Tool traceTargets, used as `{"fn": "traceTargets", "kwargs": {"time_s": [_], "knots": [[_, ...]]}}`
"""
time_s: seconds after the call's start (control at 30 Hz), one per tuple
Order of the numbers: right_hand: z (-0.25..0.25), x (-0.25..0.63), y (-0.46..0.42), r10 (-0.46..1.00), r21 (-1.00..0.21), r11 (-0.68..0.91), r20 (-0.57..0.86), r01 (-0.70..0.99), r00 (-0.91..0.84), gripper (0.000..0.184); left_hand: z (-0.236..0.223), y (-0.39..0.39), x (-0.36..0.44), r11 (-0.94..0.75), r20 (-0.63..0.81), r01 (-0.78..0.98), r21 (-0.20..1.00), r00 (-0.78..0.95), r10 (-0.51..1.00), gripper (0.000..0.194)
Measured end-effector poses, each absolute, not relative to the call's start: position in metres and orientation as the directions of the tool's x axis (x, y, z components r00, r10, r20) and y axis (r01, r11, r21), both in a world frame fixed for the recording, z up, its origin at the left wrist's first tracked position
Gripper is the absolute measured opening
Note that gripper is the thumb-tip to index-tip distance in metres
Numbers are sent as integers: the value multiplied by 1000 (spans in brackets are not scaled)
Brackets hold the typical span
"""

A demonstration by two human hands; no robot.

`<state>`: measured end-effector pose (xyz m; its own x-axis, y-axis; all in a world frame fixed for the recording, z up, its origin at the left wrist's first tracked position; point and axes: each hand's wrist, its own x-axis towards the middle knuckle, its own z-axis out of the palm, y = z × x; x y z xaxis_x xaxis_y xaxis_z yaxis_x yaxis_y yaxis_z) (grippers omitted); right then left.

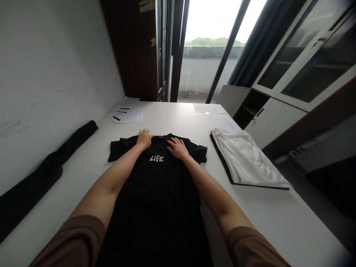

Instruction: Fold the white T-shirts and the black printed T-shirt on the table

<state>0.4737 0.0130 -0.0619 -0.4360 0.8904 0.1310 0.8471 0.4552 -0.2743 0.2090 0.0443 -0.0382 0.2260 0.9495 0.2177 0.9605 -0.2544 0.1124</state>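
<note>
A black T-shirt [155, 193] with white "LIFE" lettering lies flat on the white table [272, 215], its collar at the far end. My left hand [144, 138] rests flat on the shirt's far left shoulder, fingers spread and reaching over the edge. My right hand [177, 147] lies flat on the shirt beside the collar, fingers stretched out. Neither hand holds anything.
A stack of folded white cloth [246, 157] lies to the right of the shirt. A long black cloth [41, 174] runs along the left wall. Papers [125, 111] sit at the far left, more sheets [208, 108] at the far right. A cabinet stands beyond the table's right edge.
</note>
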Motion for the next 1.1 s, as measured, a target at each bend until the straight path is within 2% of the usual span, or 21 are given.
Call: {"fn": "traceTargets", "kwargs": {"time_s": [0.27, 0.53, 0.87, 1.0, 1.1], "knots": [[-61, 474, 13, 893, -312, 450, 171, 837, -416, 51, -31, 56, 205, -100, 186, 995, 11, 96, 978, 35], [-60, 473, 12, 903, -309, 429, 166, 849, -396, 53, -39, 70, 204, 167, 129, 984, 55, -172, 976, 38], [-64, 469, 17, 948, -286, 319, 99, 903, -303, 67, -30, 68, 209, 1, 201, 993, 118, -25, 979, 32], [-65, 467, 22, 958, -256, 285, 49, 924, -282, 75, -34, 45, 220, -54, 248, 988, 146, 16, 969, 38], [-64, 466, 25, 958, -232, 282, 16, 931, -286, 78, -48, 19, 235, -95, 225, 982, 162, 57, 973, 37]]}}
